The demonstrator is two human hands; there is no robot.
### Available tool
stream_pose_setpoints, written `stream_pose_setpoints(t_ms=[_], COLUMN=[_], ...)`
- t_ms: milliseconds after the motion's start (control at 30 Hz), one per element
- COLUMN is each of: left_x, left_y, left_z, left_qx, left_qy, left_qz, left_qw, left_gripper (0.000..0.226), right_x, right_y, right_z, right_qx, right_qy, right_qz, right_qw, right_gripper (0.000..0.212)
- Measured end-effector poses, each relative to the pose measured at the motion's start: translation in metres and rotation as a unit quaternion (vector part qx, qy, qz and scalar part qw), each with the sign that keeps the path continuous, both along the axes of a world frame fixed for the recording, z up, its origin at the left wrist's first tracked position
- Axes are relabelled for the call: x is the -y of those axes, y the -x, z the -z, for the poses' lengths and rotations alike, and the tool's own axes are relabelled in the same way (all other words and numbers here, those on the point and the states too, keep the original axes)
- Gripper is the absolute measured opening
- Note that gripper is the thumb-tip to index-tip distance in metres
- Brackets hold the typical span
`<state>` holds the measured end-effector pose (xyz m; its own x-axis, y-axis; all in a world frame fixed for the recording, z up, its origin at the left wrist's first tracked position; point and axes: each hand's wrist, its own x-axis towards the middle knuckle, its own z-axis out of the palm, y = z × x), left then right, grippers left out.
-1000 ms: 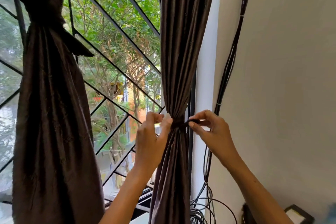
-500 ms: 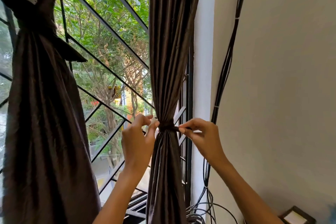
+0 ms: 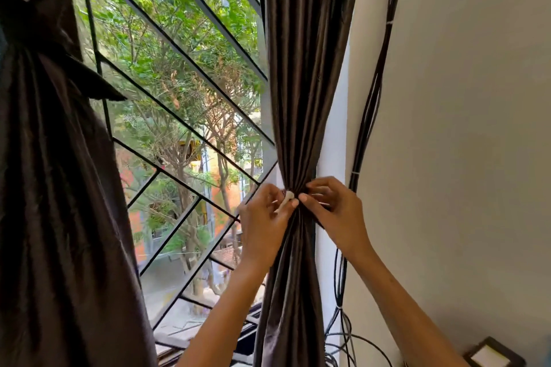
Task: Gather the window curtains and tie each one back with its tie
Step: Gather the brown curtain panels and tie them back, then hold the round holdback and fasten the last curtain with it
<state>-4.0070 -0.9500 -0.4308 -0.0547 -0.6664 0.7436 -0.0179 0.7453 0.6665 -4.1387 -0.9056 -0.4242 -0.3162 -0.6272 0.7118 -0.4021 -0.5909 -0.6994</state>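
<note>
Both hands, left hand [image 3: 262, 219] and right hand [image 3: 334, 205], pinch the mostly hidden tie [image 3: 286, 199] around the curtain [image 3: 301, 98]

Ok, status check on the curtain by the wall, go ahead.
Left hand pinching the tie's white end. Right hand gripping the other end at the right curtain. Curtain gathered, tie not yet fastened. Nothing in the way.

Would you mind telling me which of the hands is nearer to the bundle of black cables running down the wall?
Right. The right hand is on the curtain's cable side, close beside the black cables; the left hand is across the curtain, toward the window.
</note>
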Motion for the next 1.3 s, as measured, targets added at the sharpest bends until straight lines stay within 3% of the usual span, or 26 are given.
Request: stream_pose_setpoints(t_ms=[167, 400, 567, 667, 867, 1067, 1300], left_x=[0.016, 0.017, 0.011, 0.002, -0.029, -0.093, -0.182], left_y=[0.042, 0.07, 0.061, 0.051, 0.024, -0.021, -0.1], left_z=[-0.002, 0.0, -0.003, -0.003, -0.006, 0.029, 0.116], left_qx=[0.023, 0.043, 0.05, 0.046, 0.074, 0.036, 0.007], left_qy=[-0.03, 0.007, 0.012, 0.0, 0.007, 0.021, -0.058], left_qz=[0.018, -0.017, -0.04, -0.042, -0.054, -0.105, -0.129], left_qw=[0.999, 0.999, 0.998, 0.998, 0.996, 0.994, 0.99], left_gripper=[0.035, 0.035, 0.031, 0.027, 0.045, 0.034, 0.016], right_x=[0.005, 0.008, 0.006, 0.0, -0.027, -0.063, -0.112], right_y=[0.03, 0.053, 0.042, 0.031, 0.005, -0.027, -0.097], right_z=[0.001, 0.005, 0.0, 0.001, -0.005, 0.014, 0.102], right_qx=[0.012, 0.016, -0.024, -0.078, -0.105, -0.132, -0.113], right_qy=[-0.005, 0.006, -0.018, -0.032, 0.059, 0.107, 0.037], right_qz=[0.069, 0.112, 0.125, 0.181, 0.253, 0.21, 0.091], right_qw=[0.998, 0.994, 0.992, 0.98, 0.96, 0.963, 0.989], right_gripper=[0.017, 0.012, 0.012, 0.011, 0.007, 0.008, 0.008])
